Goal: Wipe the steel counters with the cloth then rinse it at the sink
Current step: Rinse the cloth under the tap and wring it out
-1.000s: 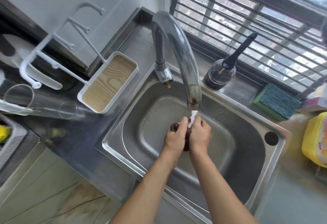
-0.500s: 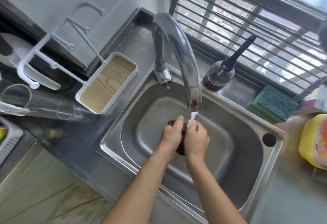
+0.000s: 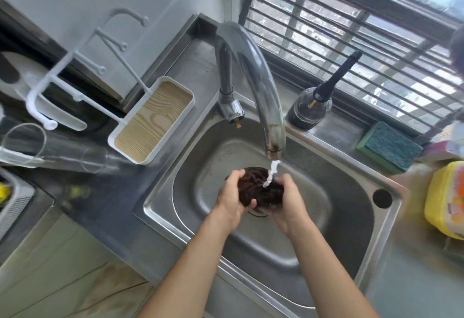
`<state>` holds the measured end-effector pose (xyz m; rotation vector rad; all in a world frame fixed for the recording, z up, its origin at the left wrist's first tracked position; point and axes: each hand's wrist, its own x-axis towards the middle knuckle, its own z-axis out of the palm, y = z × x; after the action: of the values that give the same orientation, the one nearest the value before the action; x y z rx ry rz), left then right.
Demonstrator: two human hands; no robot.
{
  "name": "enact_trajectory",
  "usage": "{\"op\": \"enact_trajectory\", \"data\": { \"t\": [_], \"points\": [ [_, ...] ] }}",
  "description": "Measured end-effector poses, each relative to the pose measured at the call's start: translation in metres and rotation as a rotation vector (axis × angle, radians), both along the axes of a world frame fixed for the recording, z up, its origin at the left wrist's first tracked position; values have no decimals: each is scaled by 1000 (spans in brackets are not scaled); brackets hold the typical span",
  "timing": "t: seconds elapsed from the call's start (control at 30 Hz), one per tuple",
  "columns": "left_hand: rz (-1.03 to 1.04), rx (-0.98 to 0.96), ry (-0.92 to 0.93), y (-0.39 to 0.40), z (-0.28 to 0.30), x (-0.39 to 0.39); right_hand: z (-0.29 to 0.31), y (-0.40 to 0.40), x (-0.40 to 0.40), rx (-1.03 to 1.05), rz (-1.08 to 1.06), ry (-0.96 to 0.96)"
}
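Hands had drawn apart since a sec earlier, exposing more of the dark cloth (image 3: 258, 189) bunched between them over the sink (image 3: 351, 217). Left hand (image 3: 232, 201) & right hand (image 3: 288, 203) both gripped it, fingers curled round, under water running from the tap (image 3: 253, 74). Sponge (image 3: 389, 145) lay by the window.
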<state>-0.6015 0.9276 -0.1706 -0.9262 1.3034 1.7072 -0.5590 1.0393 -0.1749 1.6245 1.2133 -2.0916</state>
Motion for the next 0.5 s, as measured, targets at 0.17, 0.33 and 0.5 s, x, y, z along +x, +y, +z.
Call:
{"op": "enact_trajectory", "data": {
  "t": [0.17, 0.33, 0.5],
  "points": [
    [-32, -180, -12, -15, -9, -3, 8, -10, 19, 149, 83, 51],
    [-352, -372, 46, -11, -17, 2, 10, -30, 27, 410, -5, 180],
    [-224, -247, 36, -2, -2, 7, 12, -63, 27, 1017, 392, 305]
  ]
}}
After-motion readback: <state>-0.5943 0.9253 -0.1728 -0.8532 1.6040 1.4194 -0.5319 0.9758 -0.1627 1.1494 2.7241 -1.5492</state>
